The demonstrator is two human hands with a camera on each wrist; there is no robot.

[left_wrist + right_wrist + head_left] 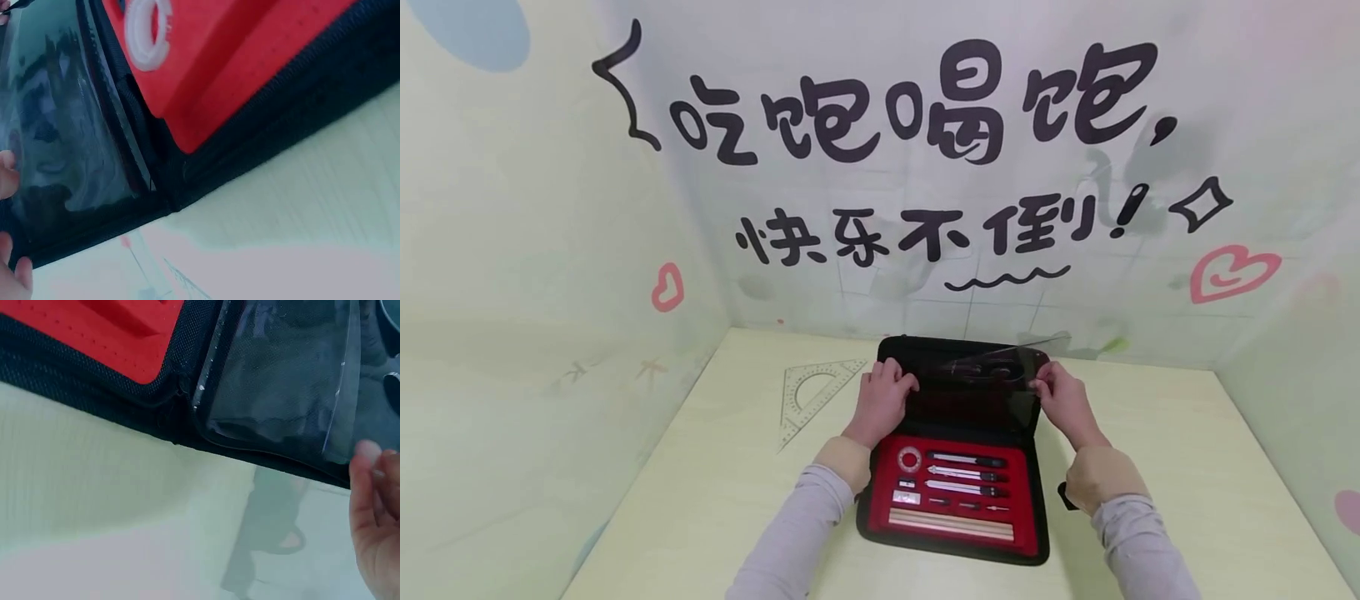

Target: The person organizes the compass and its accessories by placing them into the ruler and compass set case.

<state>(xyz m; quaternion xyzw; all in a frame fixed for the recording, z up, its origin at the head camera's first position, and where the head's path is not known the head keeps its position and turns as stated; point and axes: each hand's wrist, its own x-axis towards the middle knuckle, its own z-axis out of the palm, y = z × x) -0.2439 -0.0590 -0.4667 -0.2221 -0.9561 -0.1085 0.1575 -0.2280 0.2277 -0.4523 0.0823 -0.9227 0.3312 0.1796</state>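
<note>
An open black zip case (1040,533) lies on the table, its lid (970,412) raised at the back with a clear pocket inside. My left hand (880,400) grips the lid's left edge, thumb on the inner face and fingers behind, as the left wrist view shows. At the lid's upper right, my right hand (1066,400) pinches a clear set square (1000,363) with curved cutouts. Its pointed corner stands out above the lid, and the rest overlaps the pocket. In the right wrist view, the right thumb and forefinger (370,464) meet at the clear plastic.
The case's red tray (1022,479) holds a white ring (909,459), compasses (962,489), an eraser (906,498), a sharpener (907,483) and wooden pencils (951,525). Left of the lid lies another clear set square (787,408) with a protractor arc. A printed curtain (820,300) stands behind the table.
</note>
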